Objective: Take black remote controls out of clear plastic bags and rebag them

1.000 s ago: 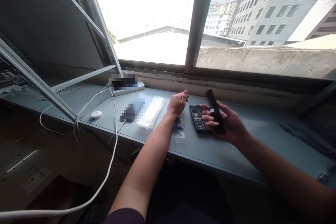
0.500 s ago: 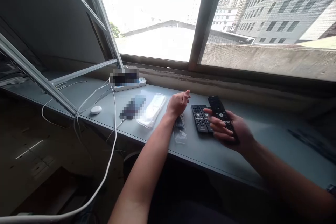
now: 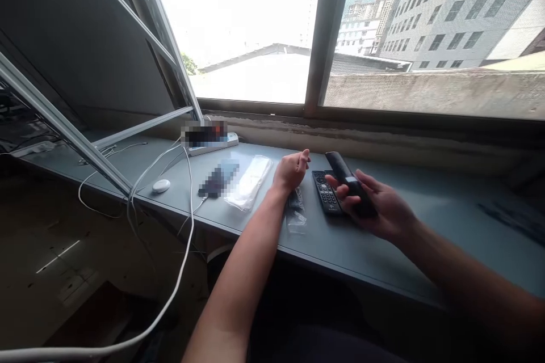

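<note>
My right hand (image 3: 383,210) is wrapped round a black remote control (image 3: 339,167), tilted above the table with its back showing. A small pale label sits on that back. Just left of it another black remote control (image 3: 326,190) lies face up on the table, and a further one beside it is mostly hidden by my right hand. My left hand (image 3: 292,170) is curled into a fist, with nothing visible in it. Below its wrist lies a small clear plastic bag (image 3: 297,216) with dark contents, partly covered by the hand.
A grey-blue table (image 3: 434,198) runs along the window. On its left are a clear plastic packet (image 3: 250,181), a blurred-out device (image 3: 218,178) with a cable, a round white object (image 3: 161,186) and a power strip (image 3: 232,139). A white cable (image 3: 187,249) hangs over the front edge near a metal frame (image 3: 140,123).
The remote control in my right hand has been turned from its button side to its back. My left hand stays in a fist at about the same place.
</note>
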`<state>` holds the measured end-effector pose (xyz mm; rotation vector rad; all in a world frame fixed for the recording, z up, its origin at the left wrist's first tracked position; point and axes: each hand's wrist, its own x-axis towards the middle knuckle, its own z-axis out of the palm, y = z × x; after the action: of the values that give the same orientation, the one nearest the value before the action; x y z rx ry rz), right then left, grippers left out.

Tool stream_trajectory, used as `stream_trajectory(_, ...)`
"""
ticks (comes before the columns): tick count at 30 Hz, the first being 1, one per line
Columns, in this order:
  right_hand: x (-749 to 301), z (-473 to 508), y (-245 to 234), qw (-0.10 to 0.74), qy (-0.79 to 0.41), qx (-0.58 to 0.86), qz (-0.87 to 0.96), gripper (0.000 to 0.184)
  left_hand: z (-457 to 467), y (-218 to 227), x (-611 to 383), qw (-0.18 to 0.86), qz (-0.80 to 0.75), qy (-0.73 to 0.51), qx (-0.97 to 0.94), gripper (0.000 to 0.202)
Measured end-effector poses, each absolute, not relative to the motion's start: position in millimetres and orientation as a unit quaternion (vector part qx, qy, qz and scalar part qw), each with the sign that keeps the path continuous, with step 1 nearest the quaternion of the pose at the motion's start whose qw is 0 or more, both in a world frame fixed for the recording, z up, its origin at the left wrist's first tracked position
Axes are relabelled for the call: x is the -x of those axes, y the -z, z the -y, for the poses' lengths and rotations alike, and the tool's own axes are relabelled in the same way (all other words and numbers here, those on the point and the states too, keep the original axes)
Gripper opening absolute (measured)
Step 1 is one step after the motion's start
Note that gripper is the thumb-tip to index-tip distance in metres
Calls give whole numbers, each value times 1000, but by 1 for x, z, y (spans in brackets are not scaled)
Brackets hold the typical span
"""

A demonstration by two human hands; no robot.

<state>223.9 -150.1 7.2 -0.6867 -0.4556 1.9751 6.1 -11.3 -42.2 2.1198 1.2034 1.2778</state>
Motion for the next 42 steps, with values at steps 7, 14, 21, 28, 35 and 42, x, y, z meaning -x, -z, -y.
stream_trajectory(7, -225, 152, -6, 493, -842, 184, 123, 45, 6, 42, -5, 187, -421, -466, -755, 65)
stream_trajectory(14, -218, 156, -14, 511, -802, 281, 131, 52, 6, 36, -1, 176, -428, -486, -741, 66)
stream_trajectory(21, -224, 152, -7, 466, -845, 230, 125, 49, 6, 33, -1, 173, -422, -487, -745, 65)
stream_trajectory(28, -215, 149, -6, 478, -845, 231, 68, 32, 7, 33, -1, 172, -420, -482, -750, 66)
stream_trajectory(35, -199, 143, -30, 447, -838, 296, 99, 37, 5, 30, -3, 174, -398, -488, -757, 70)
stream_trajectory(42, -192, 132, -15, 445, -834, 256, 200, 45, 6, 27, 0, 145, -414, -488, -755, 74)
